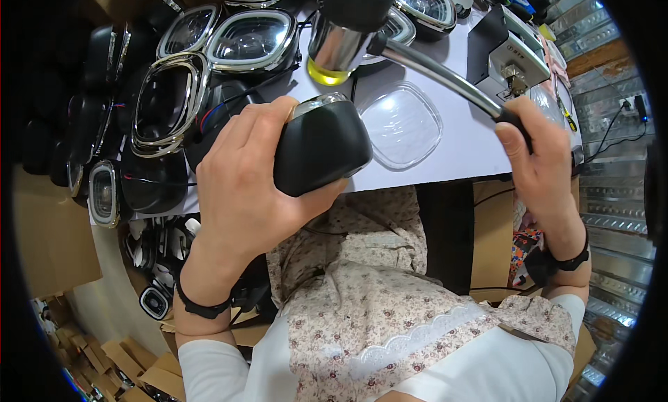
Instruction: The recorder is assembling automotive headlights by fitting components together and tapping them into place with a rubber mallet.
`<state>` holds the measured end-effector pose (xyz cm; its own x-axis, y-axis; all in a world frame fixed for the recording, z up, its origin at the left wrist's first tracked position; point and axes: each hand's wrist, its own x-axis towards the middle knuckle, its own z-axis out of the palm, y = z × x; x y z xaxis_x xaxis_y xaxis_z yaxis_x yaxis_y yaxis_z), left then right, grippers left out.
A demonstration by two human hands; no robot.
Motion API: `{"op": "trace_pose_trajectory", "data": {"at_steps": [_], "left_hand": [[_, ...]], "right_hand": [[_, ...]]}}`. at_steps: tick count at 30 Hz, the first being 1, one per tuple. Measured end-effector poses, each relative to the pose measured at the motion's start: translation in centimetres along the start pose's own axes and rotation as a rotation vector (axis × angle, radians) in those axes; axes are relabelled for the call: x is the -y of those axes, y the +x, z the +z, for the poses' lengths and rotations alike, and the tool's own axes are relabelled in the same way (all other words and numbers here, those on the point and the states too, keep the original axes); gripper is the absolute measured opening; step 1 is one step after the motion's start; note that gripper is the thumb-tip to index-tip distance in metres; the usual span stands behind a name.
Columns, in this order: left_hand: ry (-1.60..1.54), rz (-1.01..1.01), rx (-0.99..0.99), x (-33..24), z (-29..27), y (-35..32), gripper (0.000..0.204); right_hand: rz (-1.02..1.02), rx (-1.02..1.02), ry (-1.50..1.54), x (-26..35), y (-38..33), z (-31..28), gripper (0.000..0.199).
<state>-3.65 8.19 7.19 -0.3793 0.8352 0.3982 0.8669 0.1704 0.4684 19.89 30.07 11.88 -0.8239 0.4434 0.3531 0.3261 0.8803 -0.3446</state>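
We hold a black lamp housing [321,153] in our left hand [240,186], the fingers [268,116] wrapped closed around its rounded back, thumb underneath. Its chrome-rimmed front faces away and up, and it sits just above the near edge of the counter [452,144], over our lap. Our right hand [539,158] is closed tight on the black grip of a mallet [348,29], whose metal shaft slants up and left. The mallet's head, black on top, chrome in the middle and with a yellow face below, hangs just above the housing's rim, close to it but apart. Just right of the housing, a clear plastic lens cover [402,125] lies flat on the white counter. Behind and to the left, many finished chrome-rimmed lamps [254,41] are stacked together with black housings. A grey metal fixture [511,61] stands on the counter at the far right.
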Motion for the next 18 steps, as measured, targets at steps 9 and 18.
{"op": "trace_pose_trajectory", "data": {"at_steps": [9,18], "left_hand": [[0.007,0.032,-0.018,0.3,0.1,-0.1,0.076],[0.011,0.018,-0.004,0.1,0.1,0.1,0.076]], "right_hand": [[-0.015,0.020,-0.007,0.6,-0.6,2.2,0.028],[-0.047,-0.018,-0.067,-0.1,-1.1,3.0,0.028]]}}
